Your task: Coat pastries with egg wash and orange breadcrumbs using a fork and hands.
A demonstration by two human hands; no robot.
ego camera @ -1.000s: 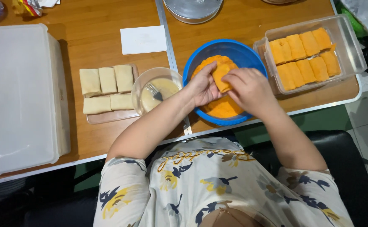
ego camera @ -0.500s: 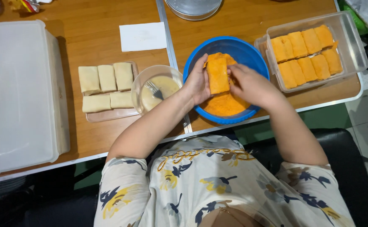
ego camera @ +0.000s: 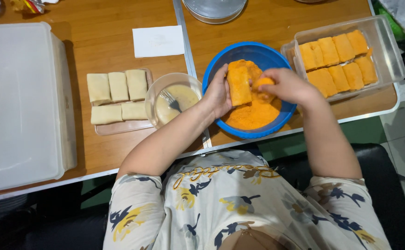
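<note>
The crumbed roll (ego camera: 239, 85) (orange, upright) is clasped in the left hand (ego camera: 218, 95) over the blue bowl (ego camera: 221, 53); crumbs are pinched by the right hand (ego camera: 288, 85).

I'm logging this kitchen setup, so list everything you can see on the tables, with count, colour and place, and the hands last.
blue bowl: 1, blue, holds orange crumbs, front of right table
coated roll in hand: 1, orange, over the blue bowl
clear container: 1, clear, right edge of the table
coated rolls: about 8, orange, two rows inside the clear container
plain rolls: 5, pale cream, on a clear tray left of the glass bowl
glass bowl: 1, clear, holds pale batter and a fork
paper napkin: 1, white, behind the glass bowl
large lidded box: 1, white, far left
round metal lid: 1, silver, top centre
left hand: holds the coated roll
right hand: pinches crumbs beside the roll
</note>
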